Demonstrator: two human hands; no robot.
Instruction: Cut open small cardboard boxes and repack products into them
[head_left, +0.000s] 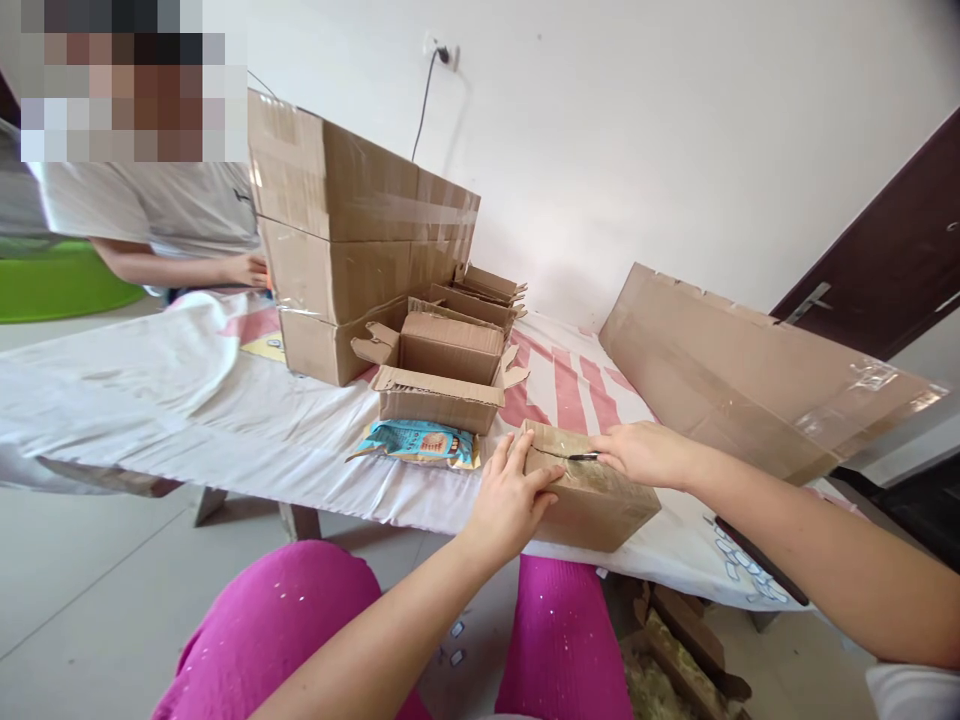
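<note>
The white and pink cloth-covered tabletop (187,420) has a brown cardboard box (585,515) by its near edge. The left hand (508,500) lies spread on it; the right hand (637,455) grips a thin black tool (583,457). It looks like cutting the top; the next move needs care.

No legible txt; blue pkt (412,441) prob. has lettering, too sm. to read.

Premises appear to be a room in a home. Observed: printed cloth (225,400) over a wooden-legged counter (301,522), mid-frame; plain white wall (637,120) with occupied socket (442,54), top centre; dark door (885,225) with lever handle (810,300), right; tiled floor (97,570), lower left. Open cardboard boxes (442,405), centre, indicate packaging work indoors.
</note>
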